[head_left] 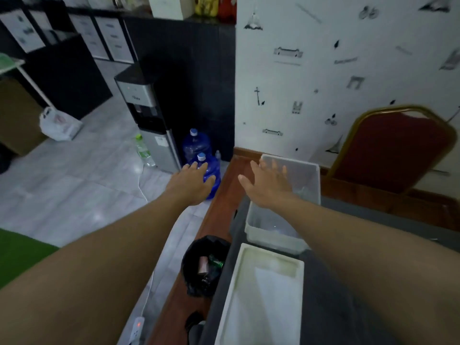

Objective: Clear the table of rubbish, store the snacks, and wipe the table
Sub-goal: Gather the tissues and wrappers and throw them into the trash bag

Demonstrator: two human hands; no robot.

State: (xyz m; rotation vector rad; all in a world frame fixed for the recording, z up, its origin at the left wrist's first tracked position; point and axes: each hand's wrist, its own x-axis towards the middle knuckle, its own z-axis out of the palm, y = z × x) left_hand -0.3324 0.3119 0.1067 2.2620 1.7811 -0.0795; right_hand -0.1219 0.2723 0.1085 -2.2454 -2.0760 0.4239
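Both my arms stretch forward with fingers spread and nothing in them. My left hand [193,181] hovers beyond the table's left edge, over the blue water jugs. My right hand [267,185] is above the near-left corner of a clear plastic bin [312,180] that stands on the grey table [328,295]. A white lid or tray [263,302] lies flat on the table just in front of the bin. On the floor beside the table sits a black-bagged rubbish bin [196,257] holding a can and a green wrapper.
A water dispenser [146,115] stands against the dark wall with two blue jugs [196,145] and a green-capped bottle [143,150]. A red chair [390,150] is behind the table. A white plastic bag [58,125] and a power strip [137,327] lie on the floor.
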